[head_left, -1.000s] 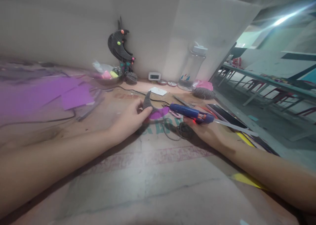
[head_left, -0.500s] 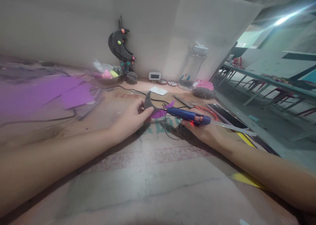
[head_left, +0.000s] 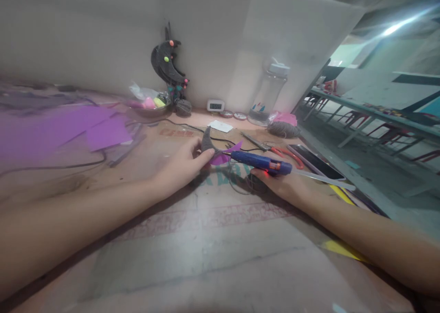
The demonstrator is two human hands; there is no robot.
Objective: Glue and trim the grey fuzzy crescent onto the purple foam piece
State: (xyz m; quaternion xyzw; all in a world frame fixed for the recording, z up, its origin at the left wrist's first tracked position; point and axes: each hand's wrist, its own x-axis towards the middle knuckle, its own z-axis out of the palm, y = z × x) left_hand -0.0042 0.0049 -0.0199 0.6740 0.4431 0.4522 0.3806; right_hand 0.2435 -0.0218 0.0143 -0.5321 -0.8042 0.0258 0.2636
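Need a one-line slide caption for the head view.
A gray-and-purple crescent in the grip of the left hand, with the right hand pointing a blue glue gun at it.

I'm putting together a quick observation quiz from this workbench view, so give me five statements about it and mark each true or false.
1. The left hand holds a gray crescent. True.
2. The right hand holds the red-handled scissors. False: it holds a blue glue gun; the scissors lie beyond it.
3. The purple sheets lie to the left of both hands. True.
4. The white digital clock stands right of the clear bottle. False: it stands left of the bottle.
5. The glue gun's tip points toward the left hand. True.
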